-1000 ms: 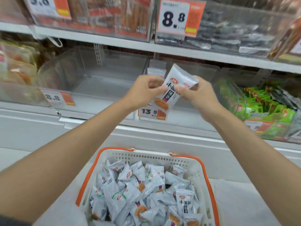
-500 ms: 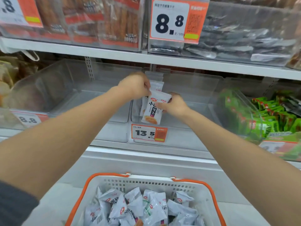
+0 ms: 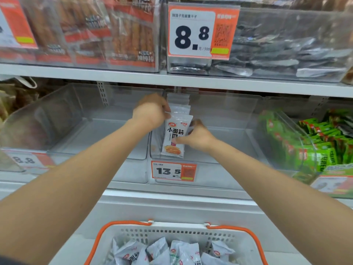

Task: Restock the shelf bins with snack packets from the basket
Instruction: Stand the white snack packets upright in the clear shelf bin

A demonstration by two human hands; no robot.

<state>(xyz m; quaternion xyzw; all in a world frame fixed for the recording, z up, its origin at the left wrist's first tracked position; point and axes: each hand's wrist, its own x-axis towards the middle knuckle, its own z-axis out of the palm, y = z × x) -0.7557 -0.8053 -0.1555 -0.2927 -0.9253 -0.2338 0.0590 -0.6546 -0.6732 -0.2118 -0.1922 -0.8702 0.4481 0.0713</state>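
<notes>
A white snack packet [image 3: 174,137] stands upright at the front left of a clear shelf bin [image 3: 219,148] marked 13.5. My left hand [image 3: 150,111] holds its top left corner, fingers curled. My right hand [image 3: 196,136] pinches its right edge, thumb on the front. More white packets [image 3: 178,104] stand in a row behind it along the bin's left wall. At the bottom, the white basket with orange rim [image 3: 191,229] holds several matching packets [image 3: 172,253].
A clear bin [image 3: 86,131] with nothing visible in it sits to the left, price tag 8.8. Green packets [image 3: 315,148] fill the bin to the right. The upper shelf [image 3: 172,78] carries bins of brown sticks and dark packets. A white ledge runs below the bins.
Both hands carried the packet forward and down into the 13.5 bin, where it now stands upright against the row. The camera moved closer to the shelf.
</notes>
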